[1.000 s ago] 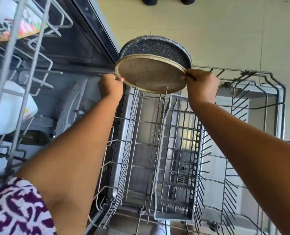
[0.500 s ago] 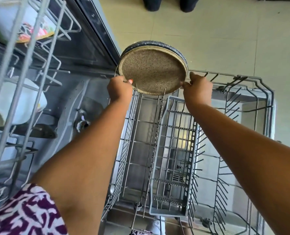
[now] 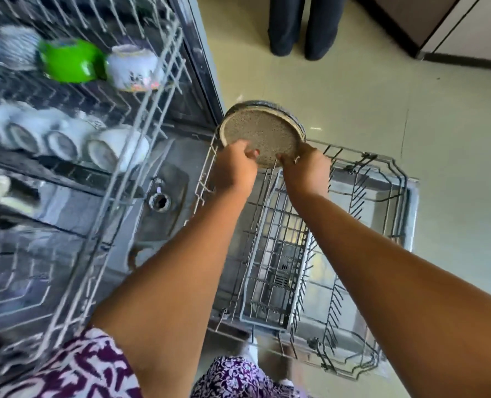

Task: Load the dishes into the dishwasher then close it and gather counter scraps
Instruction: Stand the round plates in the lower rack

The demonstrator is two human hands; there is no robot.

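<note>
My purple-and-white patterned sleeve (image 3: pixel 74 369) sits nearest at seven o'clock. Ahead, the grey wire lower rack (image 3: pixel 362 225) holds a rectangular grey plastic cutlery basket (image 3: pixel 273 271). At twelve o'clock my left hand (image 3: pixel 234 168) and right hand (image 3: pixel 306 170) each grip the lower edge of the round speckled stoneware plates (image 3: pixel 263 136), standing upright at the rack's far rim.

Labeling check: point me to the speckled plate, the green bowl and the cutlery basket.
speckled plate (image 3: pixel 263 136): head view, centre of its beige underside.
green bowl (image 3: pixel 69 60): head view, middle of its outer wall, upper rack.
cutlery basket (image 3: pixel 275 254): head view, grid wall at mid-length, lower rack.
</note>
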